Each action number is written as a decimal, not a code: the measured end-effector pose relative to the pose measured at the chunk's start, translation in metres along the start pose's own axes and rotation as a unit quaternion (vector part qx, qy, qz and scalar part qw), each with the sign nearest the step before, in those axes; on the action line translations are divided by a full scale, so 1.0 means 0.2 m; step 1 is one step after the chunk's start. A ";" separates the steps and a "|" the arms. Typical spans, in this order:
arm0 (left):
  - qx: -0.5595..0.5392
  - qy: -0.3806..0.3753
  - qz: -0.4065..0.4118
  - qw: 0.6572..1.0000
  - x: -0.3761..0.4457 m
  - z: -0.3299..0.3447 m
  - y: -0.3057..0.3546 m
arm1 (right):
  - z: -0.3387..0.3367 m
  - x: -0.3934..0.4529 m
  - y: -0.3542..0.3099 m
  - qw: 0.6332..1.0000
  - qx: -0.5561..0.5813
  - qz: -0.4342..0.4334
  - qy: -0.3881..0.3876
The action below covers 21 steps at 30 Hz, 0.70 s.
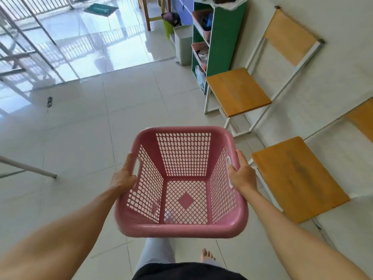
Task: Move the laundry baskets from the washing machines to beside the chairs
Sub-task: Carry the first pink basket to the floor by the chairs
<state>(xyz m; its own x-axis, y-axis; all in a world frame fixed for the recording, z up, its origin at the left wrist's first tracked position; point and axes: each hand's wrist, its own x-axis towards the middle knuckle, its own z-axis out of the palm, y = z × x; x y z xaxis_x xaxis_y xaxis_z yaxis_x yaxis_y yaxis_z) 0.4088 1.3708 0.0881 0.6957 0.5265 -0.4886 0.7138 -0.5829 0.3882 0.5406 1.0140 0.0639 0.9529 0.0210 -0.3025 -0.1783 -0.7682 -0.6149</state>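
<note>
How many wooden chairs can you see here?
2, both along the right wall. The farther chair stands next to the green shelf; the nearer chair is right of the pink basket. Others may be out of view.

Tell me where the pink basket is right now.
The pink basket is centre frame, held off the floor by the left hand and right hand, left of the nearer chair.

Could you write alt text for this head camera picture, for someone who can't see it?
A person's left hand and right hand carry an empty pink laundry basket by its side handles above a tiled floor. Two wooden-seated chairs stand to the right.
</note>
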 end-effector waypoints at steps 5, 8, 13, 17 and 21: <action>0.030 -0.060 0.055 0.996 0.50 -0.16 0.11 | 0.09 0.13 -0.20 0.997 -0.014 0.062 0.034; 0.056 -0.093 0.081 0.991 0.72 -0.27 0.24 | 0.07 0.21 -0.32 0.995 -0.004 0.081 0.059; 0.097 -0.131 0.136 0.977 1.06 -0.38 0.55 | 0.05 0.40 -0.38 0.986 -0.004 0.122 0.110; 0.129 -0.166 0.183 0.960 1.32 -0.35 0.83 | 0.05 0.53 -0.33 0.975 -0.018 0.184 0.122; 0.157 -0.210 0.211 0.942 1.50 -0.34 1.03 | 0.09 0.59 -0.30 0.962 0.001 0.258 0.092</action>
<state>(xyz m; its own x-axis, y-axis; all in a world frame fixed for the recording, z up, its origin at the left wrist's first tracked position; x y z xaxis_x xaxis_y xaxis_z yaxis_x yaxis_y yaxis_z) 0.7696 1.4505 0.0747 0.7716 -0.0459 -0.6345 0.2756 -0.8748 0.3984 0.6597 1.0744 0.0517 0.7644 -0.4764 -0.4344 -0.6396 -0.6451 -0.4181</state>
